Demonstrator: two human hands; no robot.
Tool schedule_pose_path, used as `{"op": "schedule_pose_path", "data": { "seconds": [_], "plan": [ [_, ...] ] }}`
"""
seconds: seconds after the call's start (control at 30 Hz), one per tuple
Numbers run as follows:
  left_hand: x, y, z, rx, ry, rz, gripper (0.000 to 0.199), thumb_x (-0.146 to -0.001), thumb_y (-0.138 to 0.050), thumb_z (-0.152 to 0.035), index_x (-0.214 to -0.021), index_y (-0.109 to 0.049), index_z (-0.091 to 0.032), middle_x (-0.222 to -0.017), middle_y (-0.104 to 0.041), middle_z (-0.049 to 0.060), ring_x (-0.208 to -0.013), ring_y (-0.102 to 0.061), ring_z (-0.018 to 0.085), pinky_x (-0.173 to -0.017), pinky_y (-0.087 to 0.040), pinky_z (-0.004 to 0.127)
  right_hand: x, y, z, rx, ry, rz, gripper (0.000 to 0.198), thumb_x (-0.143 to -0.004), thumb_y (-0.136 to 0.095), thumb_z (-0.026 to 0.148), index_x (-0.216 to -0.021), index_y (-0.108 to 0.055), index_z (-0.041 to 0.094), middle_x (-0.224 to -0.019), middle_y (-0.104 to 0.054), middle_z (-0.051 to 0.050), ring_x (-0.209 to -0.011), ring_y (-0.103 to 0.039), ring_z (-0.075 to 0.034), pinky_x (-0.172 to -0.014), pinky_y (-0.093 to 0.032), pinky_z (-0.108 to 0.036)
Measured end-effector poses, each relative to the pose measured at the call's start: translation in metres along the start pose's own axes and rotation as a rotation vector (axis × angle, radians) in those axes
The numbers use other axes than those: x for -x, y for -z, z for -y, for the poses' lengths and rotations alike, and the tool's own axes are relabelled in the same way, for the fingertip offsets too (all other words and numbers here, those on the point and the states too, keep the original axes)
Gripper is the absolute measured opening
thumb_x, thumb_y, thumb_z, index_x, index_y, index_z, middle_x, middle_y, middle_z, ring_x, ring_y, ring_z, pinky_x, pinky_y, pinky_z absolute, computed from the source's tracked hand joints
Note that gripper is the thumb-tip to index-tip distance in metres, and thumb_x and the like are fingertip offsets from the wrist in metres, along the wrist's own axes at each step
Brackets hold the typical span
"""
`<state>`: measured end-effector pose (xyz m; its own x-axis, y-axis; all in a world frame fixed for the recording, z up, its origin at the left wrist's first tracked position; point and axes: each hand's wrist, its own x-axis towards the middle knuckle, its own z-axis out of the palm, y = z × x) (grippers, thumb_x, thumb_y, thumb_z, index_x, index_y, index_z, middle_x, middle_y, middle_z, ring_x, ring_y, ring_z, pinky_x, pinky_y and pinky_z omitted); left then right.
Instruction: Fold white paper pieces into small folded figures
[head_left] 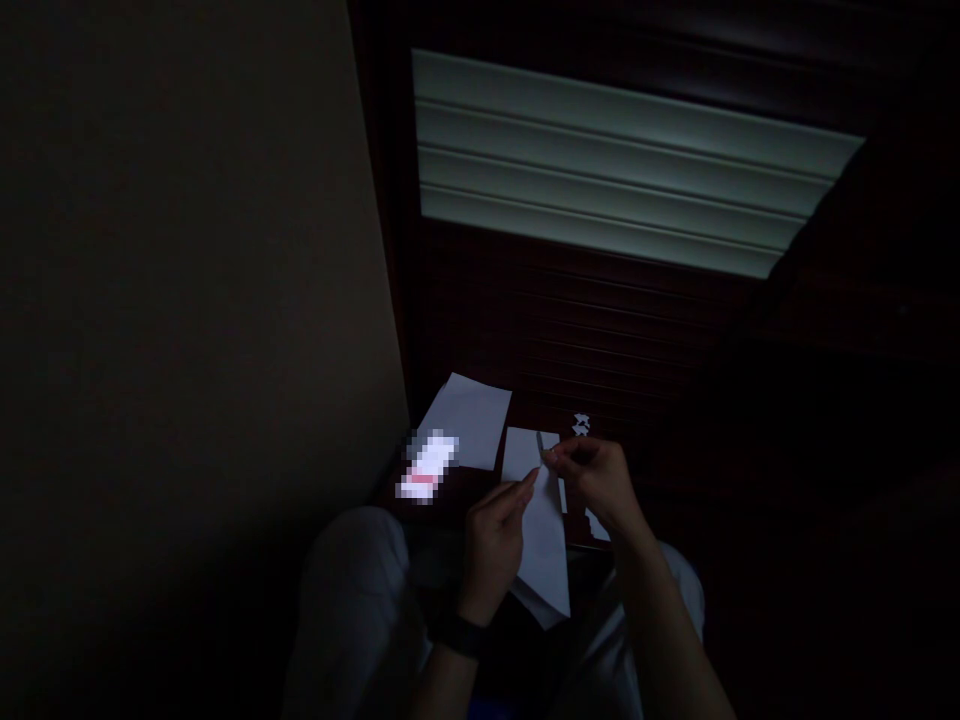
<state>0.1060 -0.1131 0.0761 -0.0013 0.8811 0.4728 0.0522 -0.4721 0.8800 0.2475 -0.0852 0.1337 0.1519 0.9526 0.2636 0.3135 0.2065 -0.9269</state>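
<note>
Over the upper half of a long white sheet (546,550), both hands nearly meet. Right hand (604,482): thumb and forefinger pressed together at the tips, pinching a small grey strip (539,442) by its lower end; strip stands out past the fingertips, tilted slightly, above the sheet's top end. Too dim to tell what it is made of. Left hand (495,535): fingers drawn together, tips pointing up toward the strip, just beside the right fingertips; cannot tell whether anything is caught between them.

Long sheet lies under the hands, its lower end reaching past the near edge of a dark reddish table (474,487) and sitting between the knees. Another layer of paper shows beneath its bottom corner.

Just right of the sheet, partly behind the right hand: a narrow white slip (563,496). Beyond that hand, small torn scraps (581,425); nearer, by the forearm, a ragged white piece (597,525). Left of the long sheet, a wider white paper (471,420), and over its near left corner a bright screen (427,467), blurred into blocks, with a red band.

Dark band (462,635) on left wrist. Pale trousers (352,560) on both legs. Plain wall (187,250) to the left; ahead, dark panelling with pale slats (600,165).
</note>
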Motion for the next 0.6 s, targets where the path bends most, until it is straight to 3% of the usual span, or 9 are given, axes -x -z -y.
{"op": "schedule_pose_path", "data": {
  "seconds": [0.6],
  "plan": [
    [0.0004, 0.0027, 0.0005, -0.011, -0.004, -0.033, 0.028, -0.086, -0.049, -0.02, -0.11, -0.063, -0.021, -0.104, -0.066, 0.007, -0.093, -0.061, 0.018, -0.083, -0.049, 0.028, 0.0024, -0.0053, 0.0054, -0.011, 0.025, -0.038, 0.021, -0.066, -0.068, 0.037, -0.068, -0.069, 0.016, -0.063, -0.066, -0.005, -0.058, -0.058, -0.017, -0.051, -0.042, -0.026]
  ]
}}
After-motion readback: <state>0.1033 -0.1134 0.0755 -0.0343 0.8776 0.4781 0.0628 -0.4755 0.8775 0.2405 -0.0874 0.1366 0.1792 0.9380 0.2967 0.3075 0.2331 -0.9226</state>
